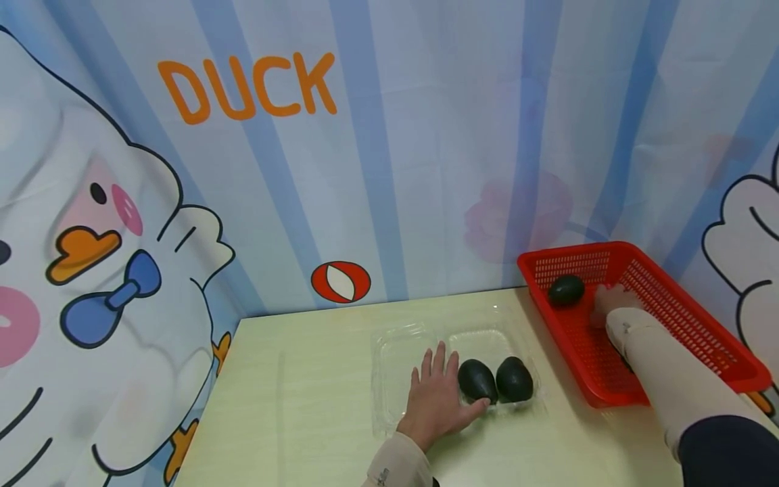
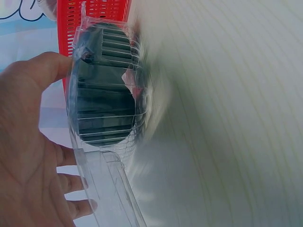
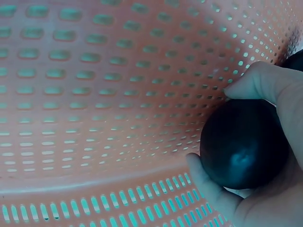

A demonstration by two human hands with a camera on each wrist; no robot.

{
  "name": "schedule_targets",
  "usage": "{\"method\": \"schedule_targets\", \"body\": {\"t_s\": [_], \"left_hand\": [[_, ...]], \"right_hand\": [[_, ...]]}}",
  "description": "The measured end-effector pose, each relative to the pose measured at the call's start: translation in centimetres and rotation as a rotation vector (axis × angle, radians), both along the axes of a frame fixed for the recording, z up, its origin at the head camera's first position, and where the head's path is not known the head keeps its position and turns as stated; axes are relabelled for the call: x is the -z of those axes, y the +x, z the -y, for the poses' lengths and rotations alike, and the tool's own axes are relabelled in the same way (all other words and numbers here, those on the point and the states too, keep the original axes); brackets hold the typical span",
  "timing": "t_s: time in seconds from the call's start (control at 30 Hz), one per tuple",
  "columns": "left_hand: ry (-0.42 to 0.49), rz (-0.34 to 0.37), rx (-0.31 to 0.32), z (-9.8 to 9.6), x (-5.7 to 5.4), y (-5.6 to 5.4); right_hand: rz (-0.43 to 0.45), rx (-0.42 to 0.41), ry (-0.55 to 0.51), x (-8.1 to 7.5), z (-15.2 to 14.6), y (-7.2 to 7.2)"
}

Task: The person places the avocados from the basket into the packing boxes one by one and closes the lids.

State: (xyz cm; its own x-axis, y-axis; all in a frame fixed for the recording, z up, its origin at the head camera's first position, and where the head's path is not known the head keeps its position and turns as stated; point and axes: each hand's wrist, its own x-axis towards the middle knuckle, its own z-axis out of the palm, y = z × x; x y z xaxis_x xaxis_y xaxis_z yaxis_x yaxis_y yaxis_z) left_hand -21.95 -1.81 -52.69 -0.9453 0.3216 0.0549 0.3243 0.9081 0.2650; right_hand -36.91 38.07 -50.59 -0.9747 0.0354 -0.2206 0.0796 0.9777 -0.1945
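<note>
A clear plastic clamshell box (image 1: 389, 379) lies unfolded on the table, with two dark green avocados (image 1: 477, 381) side by side in its right part. My left hand (image 1: 433, 400) rests on the box with fingers spread, the thumb at the near rim beside the avocados. In the left wrist view the dark avocados (image 2: 106, 104) show through the ribbed clear wall. My right hand (image 1: 616, 302) is inside the red basket (image 1: 578, 257). Its thumb and fingers curl round an avocado (image 3: 246, 144), seen in the right wrist view; the sleeve hides that grip from above.
Another avocado (image 1: 566, 289) lies at the basket's far left corner. The basket stands at the right of the pale wooden table (image 1: 304, 406), its perforated walls rising around my right hand. A printed curtain (image 1: 414, 149) hangs behind the table.
</note>
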Motion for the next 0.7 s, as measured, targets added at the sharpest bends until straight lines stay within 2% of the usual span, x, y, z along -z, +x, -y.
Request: {"method": "schedule_targets", "body": {"t_s": [0.53, 0.7], "left_hand": [[-0.010, -0.013, -0.002, 0.0, 0.1, 0.0], [-0.012, -0.012, -0.002, 0.0, 0.2, -0.1]], "right_hand": [[0.012, -0.048, -0.008, -1.5, -0.3, 1.6], [0.028, -0.080, -0.020, -2.5, -0.1, 1.9]]}}
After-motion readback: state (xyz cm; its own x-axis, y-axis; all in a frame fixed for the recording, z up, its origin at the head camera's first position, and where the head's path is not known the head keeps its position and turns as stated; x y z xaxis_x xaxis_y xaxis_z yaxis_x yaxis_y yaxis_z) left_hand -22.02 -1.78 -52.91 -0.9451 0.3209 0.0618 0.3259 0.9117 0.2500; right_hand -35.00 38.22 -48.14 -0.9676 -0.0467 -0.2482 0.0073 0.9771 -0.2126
